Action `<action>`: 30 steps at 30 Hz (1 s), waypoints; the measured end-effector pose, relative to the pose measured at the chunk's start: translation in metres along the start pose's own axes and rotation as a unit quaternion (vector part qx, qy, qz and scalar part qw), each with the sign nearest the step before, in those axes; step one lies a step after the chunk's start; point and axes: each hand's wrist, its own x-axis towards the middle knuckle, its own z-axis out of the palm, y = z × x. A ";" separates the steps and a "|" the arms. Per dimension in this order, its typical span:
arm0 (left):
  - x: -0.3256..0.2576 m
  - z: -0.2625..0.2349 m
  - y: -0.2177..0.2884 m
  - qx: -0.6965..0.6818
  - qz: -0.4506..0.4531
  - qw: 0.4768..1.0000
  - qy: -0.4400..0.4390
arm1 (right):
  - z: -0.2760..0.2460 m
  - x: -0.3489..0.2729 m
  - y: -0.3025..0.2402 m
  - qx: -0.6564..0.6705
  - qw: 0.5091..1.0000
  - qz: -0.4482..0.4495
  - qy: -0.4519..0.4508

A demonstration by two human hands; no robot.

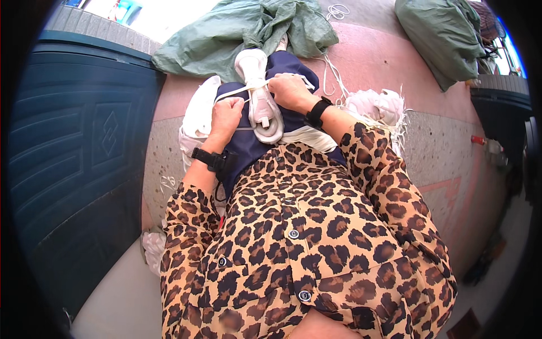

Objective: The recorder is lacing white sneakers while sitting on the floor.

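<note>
A white shoe (264, 107) lies lengthwise across my lap, its toe pointing away from me and its opening toward me. A cream flat lace (238, 90) runs across the middle of the shoe. My left hand (227, 117) is closed in a fist beside the shoe's left side, with the lace in its fingers. On the other side my right hand (291, 91) pinches the lace close against the shoe; its fingertips are partly hidden. Dark navy trousers (243, 144) lie under the shoe.
A big green sack (203, 42) spreads on the floor ahead, and another green sack (440, 39) stands at the far right. White shoes (197, 110) lie to my left. A pale bundle with loose laces (375, 107) sits to my right. A dark blue door (84, 124) borders the left.
</note>
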 end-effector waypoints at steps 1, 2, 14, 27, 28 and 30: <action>-0.001 0.001 -0.003 -0.001 -0.003 1.000 0.003 | -0.001 0.001 -0.001 -0.054 0.998 -0.044 0.008; -0.001 0.002 -0.007 -0.010 0.012 1.000 0.017 | -0.002 0.003 -0.001 -0.053 0.997 -0.048 0.006; 0.017 0.022 -0.008 0.115 0.002 0.991 0.069 | -0.001 -0.008 -0.008 -0.035 0.996 -0.003 0.082; 0.020 0.009 0.015 0.383 0.215 0.895 0.078 | -0.003 -0.019 -0.006 -0.067 0.996 0.054 0.023; 0.015 0.010 0.021 0.383 0.219 0.894 0.076 | 0.001 -0.015 0.002 -0.021 0.997 0.074 -0.011; 0.001 0.015 0.032 0.414 0.167 0.892 0.073 | 0.005 -0.009 0.013 0.073 0.988 0.109 -0.082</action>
